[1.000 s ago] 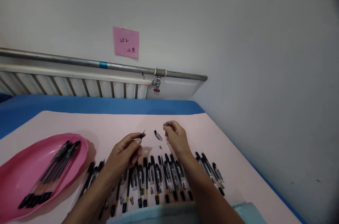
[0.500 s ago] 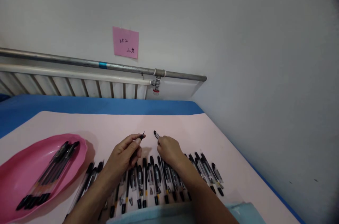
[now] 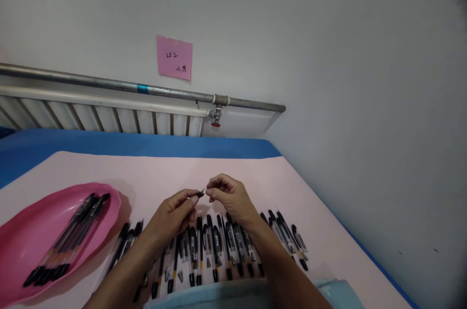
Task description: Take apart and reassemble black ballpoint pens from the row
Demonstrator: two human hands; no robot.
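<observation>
In front of me my left hand (image 3: 175, 211) pinches a pen (image 3: 200, 194) between thumb and forefinger. Its black end and thin bare tip point up and to the right, while the rest of its barrel is hidden by the hand. My right hand (image 3: 229, 197) is beside that tip, thumb and fingertips pressed together. Whatever sits in this pinch is too small to make out. Below both hands lie rows of pen barrels (image 3: 199, 250), clear pen caps with black clips (image 3: 217, 241) and small metal pen tips (image 3: 180, 277).
A pink oval tray (image 3: 22, 221) at left holds several capped pens (image 3: 69, 241). More barrels (image 3: 118, 248) lie beside it. Light blue cloth (image 3: 219, 294) covers the near edge. Behind the pink tabletop (image 3: 164, 168) are a radiator (image 3: 105, 118), a pipe (image 3: 171, 93) and a wall.
My right hand has turned and moved up to the pen tip; the cap it held is no longer seen in it. My left hand has shifted slightly right with the pen.
</observation>
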